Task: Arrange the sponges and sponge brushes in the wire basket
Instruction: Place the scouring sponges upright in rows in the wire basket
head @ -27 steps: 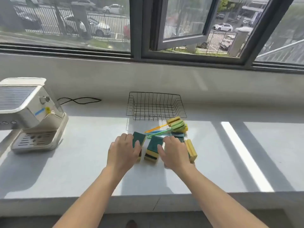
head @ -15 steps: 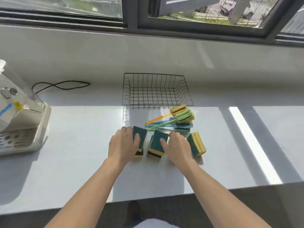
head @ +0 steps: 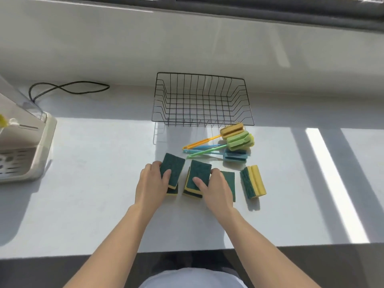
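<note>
I see both hands low over the white bench (head: pixel 93 194), each on a pile of green-and-yellow sponges. My left hand (head: pixel 152 183) wraps the left sponge stack (head: pixel 173 172): fingers along its left edge, thumb pressed on the green top face, so this grip is closed on the stack. My right hand (head: pixel 217 189) holds the middle sponge stack (head: pixel 197 179) the same way, thumb on the green top, fingers curled over its far right corner. A flat green sponge (head: pixel 229 179) lies partly under the right hand. A further sponge pair (head: pixel 253 181) stands on edge just to the right, apart from the hand. Three sponge brushes (head: pixel 234 142), orange, green and blue, lie crossed beyond the sponges, heads to the right, nearly touching the front rim of the wire basket (head: pixel 202 98). The basket holds nothing. A coffee machine (head: pixel 20 146) stands at far left, with a black cable (head: pixel 68 89) looped behind it.
</note>
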{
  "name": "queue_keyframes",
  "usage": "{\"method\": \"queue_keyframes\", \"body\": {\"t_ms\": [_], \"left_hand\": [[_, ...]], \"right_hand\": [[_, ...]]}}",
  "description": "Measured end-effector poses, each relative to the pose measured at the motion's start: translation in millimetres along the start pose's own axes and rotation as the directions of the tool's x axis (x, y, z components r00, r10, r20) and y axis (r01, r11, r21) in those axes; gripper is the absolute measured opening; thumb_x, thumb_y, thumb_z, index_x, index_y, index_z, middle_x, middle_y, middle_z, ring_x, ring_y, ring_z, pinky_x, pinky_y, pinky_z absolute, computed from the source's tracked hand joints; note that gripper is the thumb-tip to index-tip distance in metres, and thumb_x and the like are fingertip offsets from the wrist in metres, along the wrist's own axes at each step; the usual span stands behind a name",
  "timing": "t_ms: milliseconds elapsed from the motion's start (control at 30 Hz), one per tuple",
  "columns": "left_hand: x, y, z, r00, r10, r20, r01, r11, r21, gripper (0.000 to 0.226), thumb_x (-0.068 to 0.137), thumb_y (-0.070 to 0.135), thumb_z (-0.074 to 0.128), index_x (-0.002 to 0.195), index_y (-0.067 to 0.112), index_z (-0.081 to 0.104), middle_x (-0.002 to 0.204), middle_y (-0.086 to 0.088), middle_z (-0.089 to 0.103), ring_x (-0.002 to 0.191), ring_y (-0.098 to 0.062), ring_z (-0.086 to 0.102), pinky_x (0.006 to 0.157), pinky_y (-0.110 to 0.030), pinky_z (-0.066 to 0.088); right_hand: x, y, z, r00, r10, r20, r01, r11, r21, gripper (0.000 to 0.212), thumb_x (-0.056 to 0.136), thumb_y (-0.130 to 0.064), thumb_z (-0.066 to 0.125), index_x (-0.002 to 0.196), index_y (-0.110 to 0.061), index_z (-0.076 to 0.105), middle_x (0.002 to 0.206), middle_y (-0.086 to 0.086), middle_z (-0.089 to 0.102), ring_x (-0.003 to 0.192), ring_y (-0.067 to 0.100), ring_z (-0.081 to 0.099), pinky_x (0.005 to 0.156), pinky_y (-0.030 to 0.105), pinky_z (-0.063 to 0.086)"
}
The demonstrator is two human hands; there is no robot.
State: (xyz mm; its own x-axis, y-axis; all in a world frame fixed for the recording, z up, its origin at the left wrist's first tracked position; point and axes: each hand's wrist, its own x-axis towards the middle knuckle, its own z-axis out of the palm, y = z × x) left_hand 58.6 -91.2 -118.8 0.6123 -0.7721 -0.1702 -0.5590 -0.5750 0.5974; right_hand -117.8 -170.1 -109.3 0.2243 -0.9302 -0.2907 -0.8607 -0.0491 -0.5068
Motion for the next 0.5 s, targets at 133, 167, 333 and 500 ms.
{"method": "queue_keyframes", "body": {"t_ms": [133, 167, 333, 500], "left_hand": [[0, 5, 1, 0.999, -0.042, -0.03, 0.041, 0.999, -0.03, 0.034, 0.098, 0.033, 0.056, 0.123, 0.011, 0.06, 0.101, -0.001, 0.05, 0.1, -0.025, 0.054, 0.076, -0.031, 0.042], [-1, 7, 2, 0.997, -0.068, -0.03, 0.066, 0.997, -0.043, 0.035, 0.097, 0.033, 0.057, 0.125, 0.012, 0.06, 0.102, -0.001, 0.05, 0.1, -0.024, 0.054, 0.075, -0.03, 0.042], [-1, 14, 0, 0.971, -0.238, -0.028, 0.229, 0.956, -0.185, 0.023, 0.093, 0.027, 0.063, 0.113, 0.016, 0.06, 0.097, -0.004, 0.057, 0.084, -0.012, 0.057, 0.062, -0.021, 0.04], [-5, 23, 0, 0.921, -0.389, -0.012, 0.356, 0.855, -0.378, 0.017, 0.089, 0.023, 0.069, 0.102, 0.019, 0.057, 0.085, -0.007, 0.059, 0.08, -0.025, 0.063, 0.067, -0.036, 0.052]], "right_hand": [[11, 6, -5, 0.995, -0.071, 0.074, 0.06, 0.988, 0.141, 0.052, 0.091, -0.05, 0.067, 0.124, -0.016, 0.048, 0.103, -0.005, 0.058, 0.092, 0.018, 0.059, 0.076, 0.038, 0.054], [15, 8, -6, 0.991, -0.089, 0.099, 0.069, 0.979, 0.191, 0.051, 0.091, -0.048, 0.067, 0.127, -0.016, 0.048, 0.104, -0.005, 0.058, 0.092, 0.017, 0.058, 0.075, 0.035, 0.051], [34, 14, -14, 0.964, -0.151, 0.219, 0.055, 0.919, 0.391, 0.047, 0.092, -0.036, 0.07, 0.13, -0.02, 0.048, 0.096, -0.006, 0.053, 0.084, 0.012, 0.054, 0.065, 0.022, 0.04], [54, 21, -28, 0.949, -0.175, 0.264, 0.026, 0.875, 0.484, 0.035, 0.093, -0.03, 0.07, 0.122, -0.024, 0.05, 0.077, -0.014, 0.054, 0.068, -0.006, 0.061, 0.049, 0.011, 0.042]]}}
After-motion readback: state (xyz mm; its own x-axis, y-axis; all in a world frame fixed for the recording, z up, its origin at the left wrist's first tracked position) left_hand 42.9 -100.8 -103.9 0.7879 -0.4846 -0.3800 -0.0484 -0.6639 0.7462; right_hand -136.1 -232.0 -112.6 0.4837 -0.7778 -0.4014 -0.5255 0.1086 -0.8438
